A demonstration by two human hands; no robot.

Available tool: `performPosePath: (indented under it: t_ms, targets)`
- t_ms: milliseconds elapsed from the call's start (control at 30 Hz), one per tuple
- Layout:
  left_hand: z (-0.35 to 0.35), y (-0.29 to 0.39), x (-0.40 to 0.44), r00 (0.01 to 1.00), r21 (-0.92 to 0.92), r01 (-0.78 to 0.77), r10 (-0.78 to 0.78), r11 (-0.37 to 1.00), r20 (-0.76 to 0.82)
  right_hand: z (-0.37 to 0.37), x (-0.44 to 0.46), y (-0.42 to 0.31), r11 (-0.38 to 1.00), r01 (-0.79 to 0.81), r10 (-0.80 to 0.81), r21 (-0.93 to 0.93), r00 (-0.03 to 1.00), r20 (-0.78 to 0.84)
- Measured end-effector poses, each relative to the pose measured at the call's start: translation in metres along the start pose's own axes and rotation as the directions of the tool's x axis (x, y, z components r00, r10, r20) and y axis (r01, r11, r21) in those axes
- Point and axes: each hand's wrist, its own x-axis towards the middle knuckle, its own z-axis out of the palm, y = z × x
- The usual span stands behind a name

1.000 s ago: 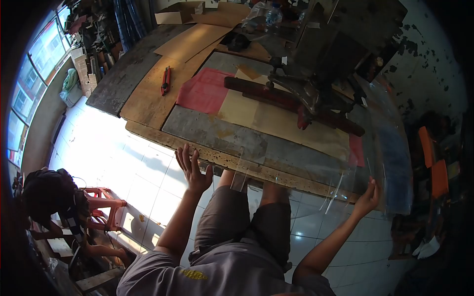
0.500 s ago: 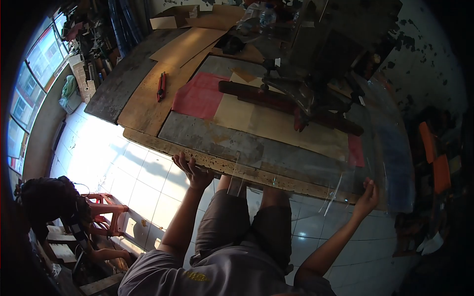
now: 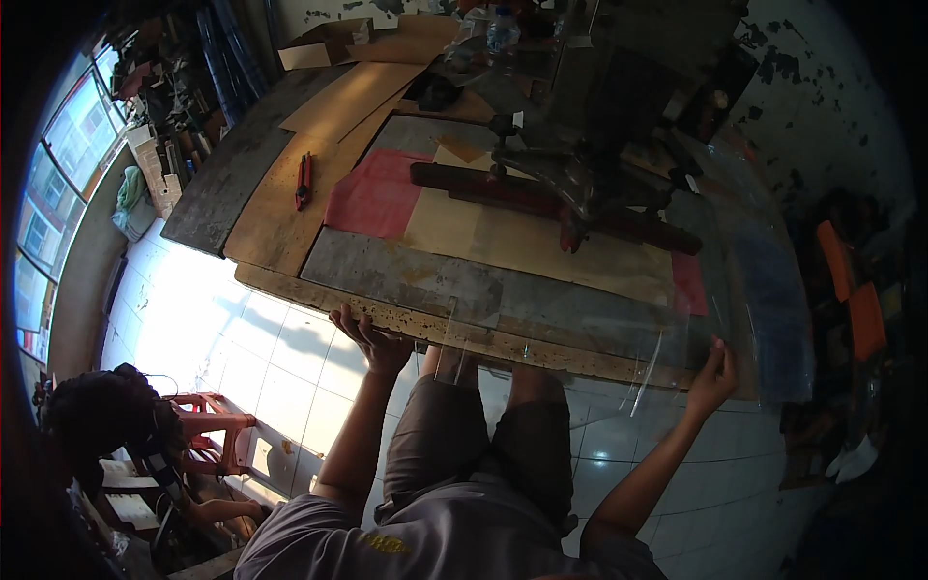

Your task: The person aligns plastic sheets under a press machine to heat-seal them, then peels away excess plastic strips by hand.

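Note:
My left hand point(image 3: 375, 343) is at the wooden front edge of the worktable point(image 3: 406, 322), its fingers apart over the edge and nothing visible in it. At the table's front right corner, my right hand point(image 3: 713, 379) pinches the edge of a clear plastic sheet point(image 3: 590, 338). The sheet lies over the front of the table and hangs past its edge. Behind it, a cream sheet point(image 3: 541, 253) with a red piece point(image 3: 372, 195) at its left lies flat beneath the dark red bar point(image 3: 464, 181) of a machine.
A red cutter point(image 3: 304, 182) rests on brown cardboard point(image 3: 261, 213) at the left. An open box and a bottle point(image 3: 503, 31) stand at the back. Another person point(image 3: 106, 416) bends beside a red stool point(image 3: 217, 432) at lower left. Orange pieces point(image 3: 851, 290) are at the right.
My left hand has moved from beside the table onto its front edge. My right hand stays at the right corner with the plastic. The view has shifted slightly.

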Motion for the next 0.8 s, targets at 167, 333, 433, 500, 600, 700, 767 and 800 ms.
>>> performPosePath:
  t_ms: [167,333,433,500,600,700,767,800]
  targets:
    - [-0.0012,0.0010,0.0000,1.000,0.011,0.021,-0.021,1.000,0.020,0.0004,-0.0006,-0.0025,1.000,0.010,-0.011,-0.023,0.999,-0.030]
    - [-0.0037,0.0026,0.0013,0.999,-0.011,0.019,-0.019,1.000,0.028,0.0029,-0.0020,0.0016,1.000,0.016,-0.016,0.001,0.998,-0.057]
    - [-0.0037,0.0023,0.0010,0.999,-0.006,0.026,-0.026,1.000,0.030,0.0034,-0.0025,0.0003,1.000,-0.004,0.006,0.027,0.998,-0.060]
    - [-0.0035,0.0031,0.0006,0.999,0.004,0.039,-0.039,0.999,0.033,0.0036,-0.0025,0.0031,1.000,-0.003,0.004,0.022,0.998,-0.059]
    - [-0.0027,0.0030,0.0009,0.999,0.011,0.039,-0.039,0.999,0.031,0.0038,-0.0028,0.0031,1.000,0.002,-0.001,0.017,0.998,-0.061]
    - [-0.0023,0.0019,0.0007,0.999,0.013,0.034,-0.035,0.999,0.028,0.0037,-0.0032,-0.0011,1.000,0.001,0.000,0.020,0.998,-0.062]
    - [-0.0017,0.0007,0.0001,0.999,0.014,0.028,-0.028,1.000,0.026,0.0037,-0.0030,-0.0018,1.000,0.000,0.001,0.023,0.998,-0.061]
    - [-0.0018,0.0006,0.0004,0.999,0.015,0.022,-0.023,1.000,0.026,0.0036,-0.0031,-0.0019,1.000,0.000,0.001,0.024,0.998,-0.059]
